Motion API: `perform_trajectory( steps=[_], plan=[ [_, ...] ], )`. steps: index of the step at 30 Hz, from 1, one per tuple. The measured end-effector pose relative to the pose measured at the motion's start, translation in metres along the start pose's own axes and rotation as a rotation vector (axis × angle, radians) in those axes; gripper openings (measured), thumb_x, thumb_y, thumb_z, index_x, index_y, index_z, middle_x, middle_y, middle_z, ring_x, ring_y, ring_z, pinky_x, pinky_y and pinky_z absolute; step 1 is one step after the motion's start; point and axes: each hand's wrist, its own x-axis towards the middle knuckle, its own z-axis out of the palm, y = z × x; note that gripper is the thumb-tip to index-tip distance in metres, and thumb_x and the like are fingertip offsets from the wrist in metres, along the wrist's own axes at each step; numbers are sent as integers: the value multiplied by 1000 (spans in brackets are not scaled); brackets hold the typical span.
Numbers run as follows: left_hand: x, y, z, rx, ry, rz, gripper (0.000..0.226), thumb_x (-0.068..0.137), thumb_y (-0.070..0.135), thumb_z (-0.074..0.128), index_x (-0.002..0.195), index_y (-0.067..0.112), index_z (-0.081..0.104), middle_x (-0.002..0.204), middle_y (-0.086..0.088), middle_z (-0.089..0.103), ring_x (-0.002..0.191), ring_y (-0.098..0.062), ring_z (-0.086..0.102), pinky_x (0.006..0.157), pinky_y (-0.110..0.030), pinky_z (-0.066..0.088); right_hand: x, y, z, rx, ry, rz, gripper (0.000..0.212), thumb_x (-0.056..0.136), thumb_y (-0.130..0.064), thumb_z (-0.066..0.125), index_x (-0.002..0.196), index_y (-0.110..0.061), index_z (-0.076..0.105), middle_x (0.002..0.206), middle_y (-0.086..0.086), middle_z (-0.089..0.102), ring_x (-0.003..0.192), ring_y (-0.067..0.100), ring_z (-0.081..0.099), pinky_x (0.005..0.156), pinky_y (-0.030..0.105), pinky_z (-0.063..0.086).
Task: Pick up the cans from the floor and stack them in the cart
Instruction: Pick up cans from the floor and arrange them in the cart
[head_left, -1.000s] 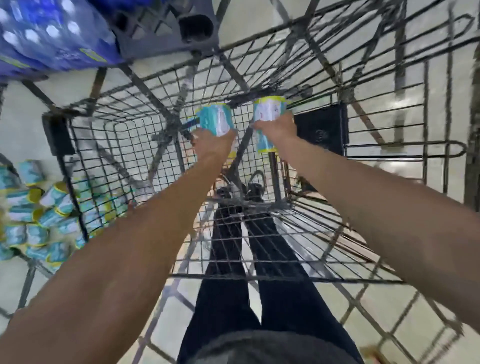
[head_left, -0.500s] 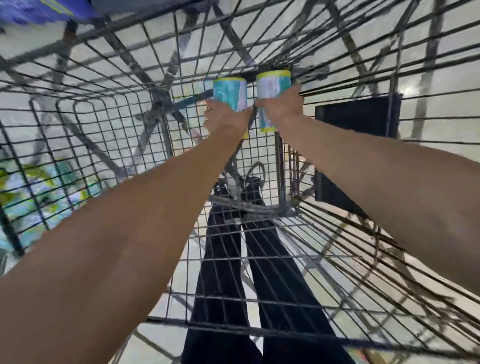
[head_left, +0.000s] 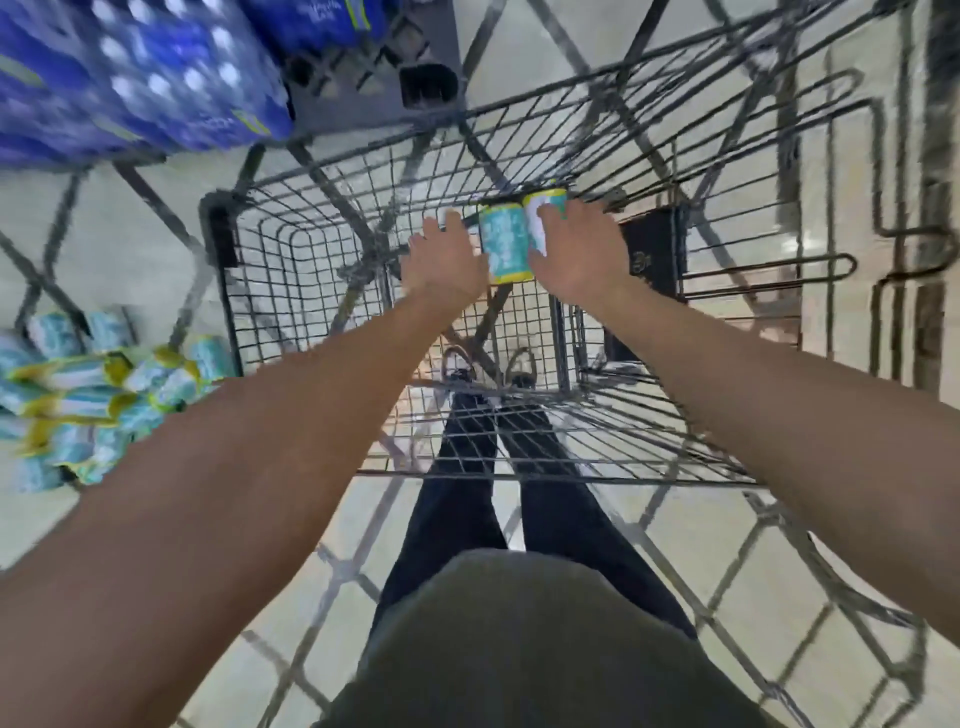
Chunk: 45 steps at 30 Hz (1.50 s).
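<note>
Two cans now side by side and touching on the wire floor of the cart (head_left: 322, 291), toward its far end: left can (head_left: 503, 244), right can (head_left: 540, 221). Left hand (head_left: 447, 260) off its can, fingers spread, grip wide and empty, palm just beside the label. Right hand (head_left: 576, 254) flat against the side of the right can, fingers splayed over the label rather than wrapped round; contact likely, a closed hold not evident (motion blur, so cannot tell for certain).

Versus half a second ago: both cans then gripped and held up above the cart floor, one per hand; now lowered and set down, left released, right apparently mid-release or nudging the pair together. View also tipped back toward the body since then.

Meaning for the task: this pair counts as placed, base layer only, nothing stacked on top yet. Pile of cans (head_left: 93, 395) on the floor to the left of the cart, well apart from both hands, many left to fetch. Blue packs (head_left: 130, 78) beyond the cart untouched.
</note>
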Motion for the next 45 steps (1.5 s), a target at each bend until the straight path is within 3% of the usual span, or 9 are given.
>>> perform_trajectory(
  steps=[3, 8, 12, 16, 21, 26, 33, 39, 45],
  plan=[
    [-67, -13, -59, 160, 95, 119, 61, 94, 48, 57, 141, 13, 41, 136, -18, 49, 124, -37, 49, 100, -52, 45, -61, -24, -60, -22, 77, -77, 53, 95, -44, 54, 138, -12, 48, 126, 20, 58, 116, 40, 55, 98, 49, 44],
    [-171, -45, -123, 286, 322, 192, 56, 94, 55, 53, 132, 16, 50, 127, -13, 56, 117, -32, 54, 103, -54, 43, -152, -64, -133, 19, 237, -187, 52, 92, -47, 59, 131, -14, 56, 112, 14, 66, 104, 35, 63, 89, 46, 54],
    [-251, -86, -132, 237, 446, 133, 52, 93, 52, 54, 129, 15, 52, 123, -14, 59, 115, -35, 56, 99, -49, 46, -214, -93, -144, 1, 267, -278, 55, 95, -48, 53, 138, -13, 53, 131, 15, 61, 121, 36, 57, 103, 46, 48],
    [-331, -135, -106, 155, 508, 53, 47, 96, 45, 51, 129, 12, 50, 124, -14, 58, 115, -36, 55, 97, -48, 44, -277, -131, -132, -1, 300, -365, 54, 96, -47, 49, 137, -13, 52, 130, 14, 60, 120, 34, 56, 101, 46, 47],
    [-407, -204, -68, 132, 494, -57, 50, 94, 50, 48, 125, 12, 52, 124, -14, 57, 113, -38, 55, 95, -46, 44, -343, -190, -110, -17, 286, -519, 50, 97, -44, 54, 136, -12, 52, 132, 13, 59, 123, 33, 53, 104, 45, 43],
    [-457, -291, -37, 93, 488, -191, 55, 96, 49, 47, 136, 11, 47, 131, -16, 54, 118, -40, 53, 99, -49, 43, -381, -269, -78, -80, 266, -622, 50, 93, -48, 56, 130, -14, 55, 124, 14, 62, 118, 34, 55, 101, 46, 47],
    [-515, -452, 14, -62, 446, -370, 56, 99, 47, 45, 140, 10, 45, 137, -16, 51, 122, -39, 51, 100, -49, 41, -413, -415, -1, -199, 159, -777, 58, 95, -46, 54, 142, -13, 47, 128, 15, 58, 119, 35, 54, 101, 44, 43],
    [-548, -588, 55, -136, 330, -453, 51, 97, 44, 50, 135, 10, 46, 132, -16, 50, 119, -40, 51, 92, -49, 46, -432, -535, 66, -290, -5, -805, 53, 96, -43, 54, 138, -13, 47, 128, 15, 57, 121, 36, 53, 99, 45, 45],
    [-530, -669, 90, -188, 231, -483, 53, 96, 44, 52, 137, 10, 44, 135, -17, 49, 119, -40, 52, 93, -48, 45, -415, -599, 122, -350, -133, -783, 60, 95, -44, 57, 143, -12, 43, 131, 17, 54, 121, 38, 53, 98, 45, 46]
  ],
)
